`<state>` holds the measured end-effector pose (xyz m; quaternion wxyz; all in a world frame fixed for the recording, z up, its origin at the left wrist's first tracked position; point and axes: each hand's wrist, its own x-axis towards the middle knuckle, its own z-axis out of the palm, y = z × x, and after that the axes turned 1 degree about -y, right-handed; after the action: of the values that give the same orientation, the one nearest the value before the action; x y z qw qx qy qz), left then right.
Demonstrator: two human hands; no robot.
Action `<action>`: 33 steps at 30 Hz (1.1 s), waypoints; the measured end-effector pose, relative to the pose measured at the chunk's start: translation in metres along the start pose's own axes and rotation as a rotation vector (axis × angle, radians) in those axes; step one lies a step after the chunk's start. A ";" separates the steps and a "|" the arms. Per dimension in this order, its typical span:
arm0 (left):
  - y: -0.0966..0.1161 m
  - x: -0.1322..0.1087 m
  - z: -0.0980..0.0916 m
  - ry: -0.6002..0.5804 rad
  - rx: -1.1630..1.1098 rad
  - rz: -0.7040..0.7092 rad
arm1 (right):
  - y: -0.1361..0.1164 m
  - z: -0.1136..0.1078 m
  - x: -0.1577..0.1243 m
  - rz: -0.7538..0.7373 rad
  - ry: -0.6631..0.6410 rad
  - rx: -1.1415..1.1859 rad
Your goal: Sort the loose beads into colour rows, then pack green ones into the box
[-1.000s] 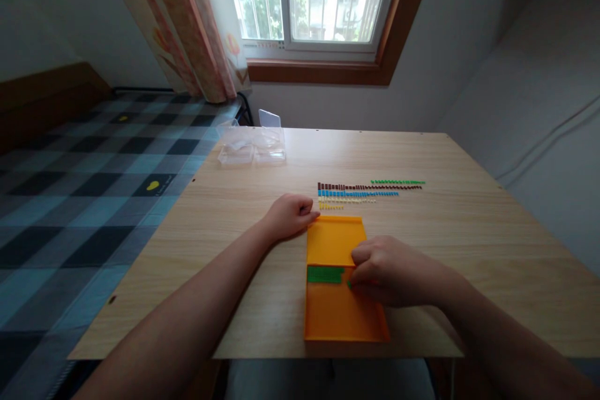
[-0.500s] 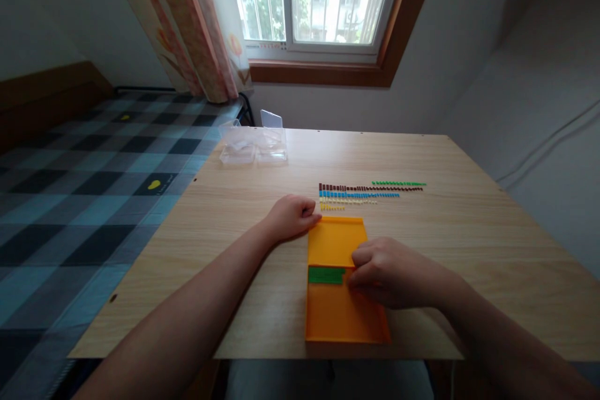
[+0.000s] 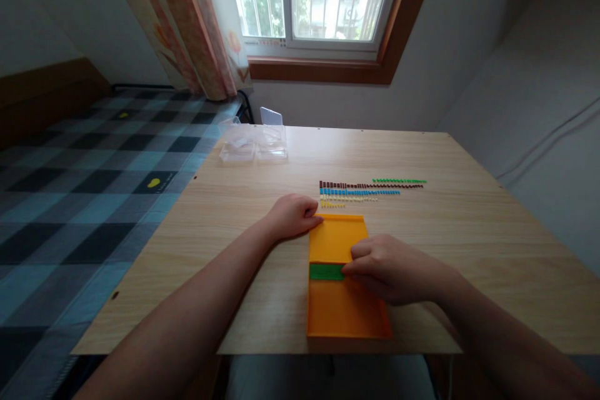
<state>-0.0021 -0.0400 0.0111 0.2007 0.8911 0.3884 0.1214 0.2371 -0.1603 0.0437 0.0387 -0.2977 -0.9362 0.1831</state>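
An orange tray [image 3: 349,319] with a crosswise divider lies on the table near its front edge. Inside, just below the divider, a block of green strips [image 3: 325,272] rests against the left wall. My right hand [image 3: 387,269] is over the tray's right side, thumb and forefinger pinched together at the right end of the green strips. Whatever may be between those fingertips is hidden. My left hand [image 3: 293,215] is closed at the tray's far left corner, fingers curled and thumb on the rim.
Beyond the tray lie rows of small pieces: green [image 3: 398,181], brown [image 3: 351,186], blue [image 3: 356,192], cream [image 3: 347,199] and yellow [image 3: 330,205]. Clear plastic boxes [image 3: 269,147] with raised lids stand at the table's [image 3: 469,219] back left. A bed [image 3: 94,187] adjoins the left side.
My right fingertips have shifted slightly left, up against the end of the green strips. My left hand stays at the tray corner. The whole view has tilted a little.
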 end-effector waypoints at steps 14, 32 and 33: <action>-0.006 0.002 0.003 0.046 -0.064 0.002 | 0.054 -0.005 -0.013 0.146 0.986 -0.048; -0.016 0.004 0.006 0.161 -0.123 -0.027 | 0.163 0.024 -0.016 0.717 1.276 -0.262; -0.016 0.004 0.007 0.162 -0.120 -0.029 | 0.163 0.024 -0.014 0.713 1.231 -0.273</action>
<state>-0.0074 -0.0286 -0.0020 0.2235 0.8591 0.4080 0.2133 0.3329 -0.0530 -0.0374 0.4592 -0.6362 -0.6052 -0.1347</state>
